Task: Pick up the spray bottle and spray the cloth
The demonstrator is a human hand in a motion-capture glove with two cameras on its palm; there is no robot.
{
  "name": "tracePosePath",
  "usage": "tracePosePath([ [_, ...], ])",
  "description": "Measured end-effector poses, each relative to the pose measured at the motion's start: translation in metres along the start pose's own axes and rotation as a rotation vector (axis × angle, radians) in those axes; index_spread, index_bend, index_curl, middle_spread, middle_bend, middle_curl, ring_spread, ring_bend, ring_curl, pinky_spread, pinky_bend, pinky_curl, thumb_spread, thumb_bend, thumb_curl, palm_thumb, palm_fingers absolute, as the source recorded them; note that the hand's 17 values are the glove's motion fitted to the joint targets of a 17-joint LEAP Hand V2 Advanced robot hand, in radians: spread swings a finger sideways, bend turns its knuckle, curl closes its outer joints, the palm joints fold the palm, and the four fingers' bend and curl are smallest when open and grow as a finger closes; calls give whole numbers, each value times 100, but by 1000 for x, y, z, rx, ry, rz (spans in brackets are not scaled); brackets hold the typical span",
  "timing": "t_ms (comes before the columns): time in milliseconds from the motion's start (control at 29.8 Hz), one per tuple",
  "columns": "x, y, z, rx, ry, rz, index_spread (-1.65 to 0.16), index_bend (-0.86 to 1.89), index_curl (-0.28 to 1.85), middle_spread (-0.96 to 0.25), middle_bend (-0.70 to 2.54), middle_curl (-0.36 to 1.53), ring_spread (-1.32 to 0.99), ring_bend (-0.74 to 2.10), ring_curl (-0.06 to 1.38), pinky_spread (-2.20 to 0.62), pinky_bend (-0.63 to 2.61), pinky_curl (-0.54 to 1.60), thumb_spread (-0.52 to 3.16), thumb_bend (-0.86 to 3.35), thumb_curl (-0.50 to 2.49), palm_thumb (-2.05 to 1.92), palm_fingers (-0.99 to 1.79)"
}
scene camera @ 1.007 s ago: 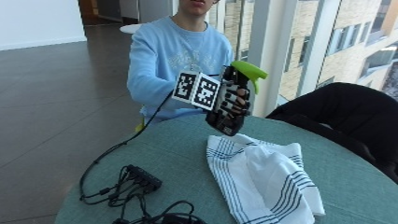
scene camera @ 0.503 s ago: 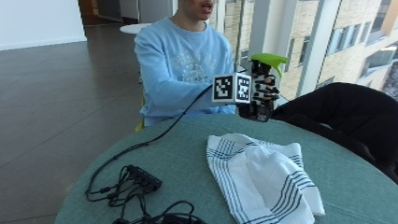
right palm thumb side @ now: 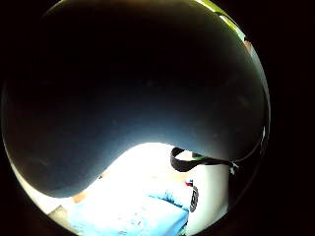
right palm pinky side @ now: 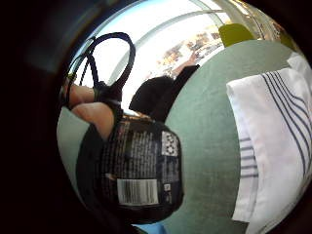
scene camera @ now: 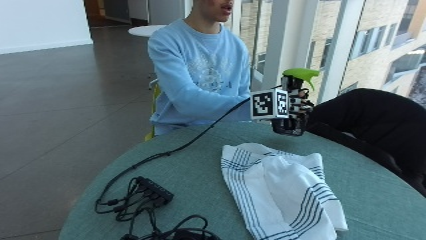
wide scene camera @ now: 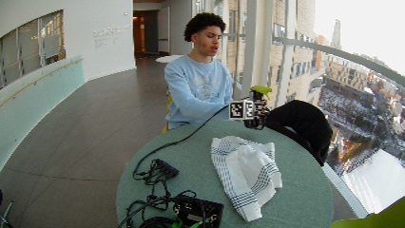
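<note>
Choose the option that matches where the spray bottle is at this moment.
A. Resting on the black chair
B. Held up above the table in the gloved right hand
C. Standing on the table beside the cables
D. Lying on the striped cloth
B: the gloved right hand grips the spray bottle in the air, above the table and apart from the cloth.
</note>
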State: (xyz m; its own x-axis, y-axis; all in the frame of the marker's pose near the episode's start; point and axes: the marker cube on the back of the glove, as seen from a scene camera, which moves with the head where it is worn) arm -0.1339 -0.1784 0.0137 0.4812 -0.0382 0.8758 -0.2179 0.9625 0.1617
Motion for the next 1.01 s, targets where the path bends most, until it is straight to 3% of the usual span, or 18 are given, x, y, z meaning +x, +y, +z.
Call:
tracePosePath([
  [637, 20, 3, 32, -6, 4, -5, -22, 17, 47, -8, 38, 47, -6, 43, 38, 7, 19, 35, 100, -2, 50, 84, 117],
  [1007, 5, 16, -1, -21, 83, -55, -26, 4, 40, -8, 35, 47, -8, 46, 39, 6, 22, 36, 104, -3, 47, 82, 99],
])
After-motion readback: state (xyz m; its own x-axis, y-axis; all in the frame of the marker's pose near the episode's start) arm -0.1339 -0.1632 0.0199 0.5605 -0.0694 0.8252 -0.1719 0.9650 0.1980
